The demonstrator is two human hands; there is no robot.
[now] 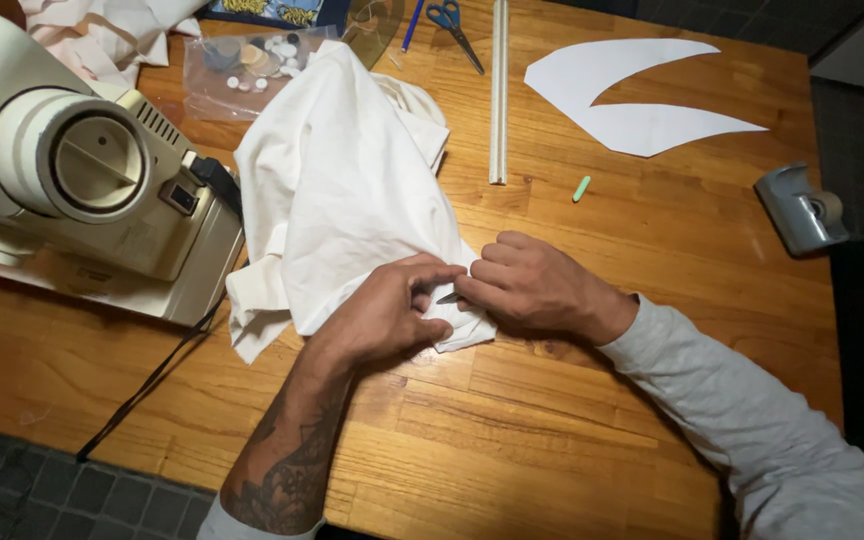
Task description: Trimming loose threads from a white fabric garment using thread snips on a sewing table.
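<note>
A crumpled piece of white fabric (342,190) lies on the wooden table (572,400), spreading from the sewing machine toward the middle. My left hand (387,310) pinches the fabric's lower corner, fingers curled on the cloth. My right hand (532,285) meets it from the right and grips the same corner. A small dark object, perhaps a pin or small tool, shows between the fingertips of both hands; I cannot tell which hand holds it.
A cream sewing machine (82,170) stands at the left with a black cord (152,385). Behind it lie a bag of buttons (247,65), blue scissors (452,25), a white rod (498,90), a white paper pattern (632,90), green chalk (581,188) and a grey tape dispenser (800,210).
</note>
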